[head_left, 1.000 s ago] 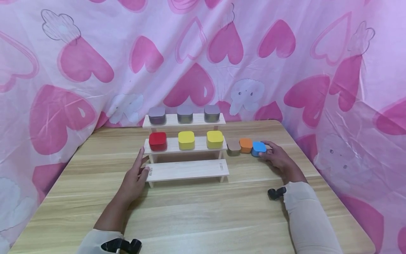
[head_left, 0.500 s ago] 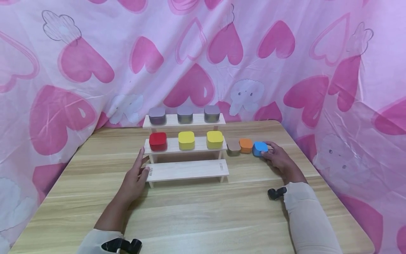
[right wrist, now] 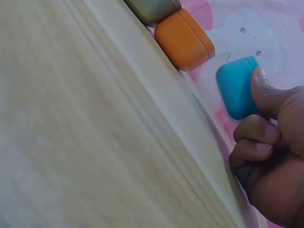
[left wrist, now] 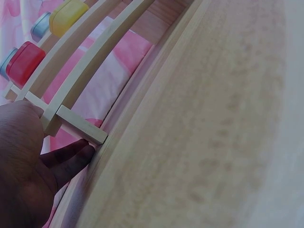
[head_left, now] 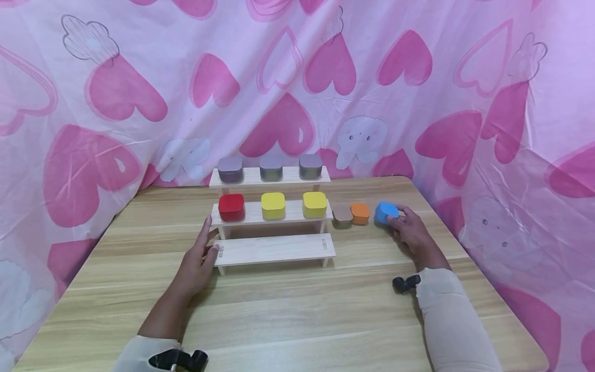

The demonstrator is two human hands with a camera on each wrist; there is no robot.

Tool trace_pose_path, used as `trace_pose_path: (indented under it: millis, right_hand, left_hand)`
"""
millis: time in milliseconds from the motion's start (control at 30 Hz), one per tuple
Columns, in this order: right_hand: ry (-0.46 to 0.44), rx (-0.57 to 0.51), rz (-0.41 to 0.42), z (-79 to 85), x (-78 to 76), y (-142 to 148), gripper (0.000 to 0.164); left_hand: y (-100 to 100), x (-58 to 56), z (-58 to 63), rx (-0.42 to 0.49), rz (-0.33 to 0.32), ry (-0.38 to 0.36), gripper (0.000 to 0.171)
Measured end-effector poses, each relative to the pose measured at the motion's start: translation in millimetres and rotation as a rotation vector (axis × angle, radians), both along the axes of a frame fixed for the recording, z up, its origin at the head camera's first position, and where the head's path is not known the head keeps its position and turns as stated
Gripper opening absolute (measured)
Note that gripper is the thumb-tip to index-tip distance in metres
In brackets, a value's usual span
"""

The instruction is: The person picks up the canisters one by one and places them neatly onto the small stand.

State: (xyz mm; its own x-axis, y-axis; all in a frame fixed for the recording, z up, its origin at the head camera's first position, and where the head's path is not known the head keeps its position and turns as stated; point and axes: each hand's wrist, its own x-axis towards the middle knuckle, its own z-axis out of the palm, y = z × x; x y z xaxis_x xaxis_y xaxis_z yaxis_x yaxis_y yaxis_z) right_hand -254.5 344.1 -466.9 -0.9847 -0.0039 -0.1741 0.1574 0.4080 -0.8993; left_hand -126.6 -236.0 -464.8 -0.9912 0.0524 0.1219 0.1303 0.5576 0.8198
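Observation:
My right hand point(head_left: 411, 232) pinches a small rounded blue box point(head_left: 386, 212) between thumb and fingers. In the right wrist view the blue box point(right wrist: 236, 89) is raised off the table and tilted, its lid seam showing. Beside it on the table sit an orange box point(head_left: 360, 213) and a grey-brown box point(head_left: 342, 216). My left hand point(head_left: 197, 261) rests at the left end of a pale wooden three-step stand point(head_left: 274, 249), fingers extended along its side. Seen from the left wrist, the fingertips point(left wrist: 85, 153) lie beside the stand's leg.
On the stand's middle step are a red box point(head_left: 231, 207) and two yellow boxes point(head_left: 272, 205). Several grey boxes point(head_left: 271, 168) line the top step behind. A pink heart-patterned cloth point(head_left: 358, 62) hangs behind the wooden table point(head_left: 297, 315).
My right hand has drawn the blue box rightward, away from the orange one, and raised and tilted it. The left hand and the stand have stayed in place.

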Motion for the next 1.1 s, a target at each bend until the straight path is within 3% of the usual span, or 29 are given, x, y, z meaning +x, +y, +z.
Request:
trace_pose_path:
  millis: [300, 533, 833, 1100]
  right_hand:
    - [0.032, -0.173, -0.088, 12.6, 8.8, -15, 0.084]
    - [0.140, -0.051, -0.148, 28.3, 15.3, -30, 0.079]
    - [0.270, -0.154, -0.197, 45.7, 17.1, -59, 0.068]
    - [0.253, -0.203, -0.220, 58.5, 31.9, -89, 0.067]
  left_hand:
    - [0, 0.3, -0.4, -0.003, 0.003, -0.003, 0.087]
    - [0, 0.1, -0.1, -0.004, 0.003, -0.003, 0.087]
    - [1, 0.1, 1.8, -0.011, 0.008, -0.014, 0.087]
    - [1, 0.6, 1.5, -0.016, 0.006, -0.010, 0.087]
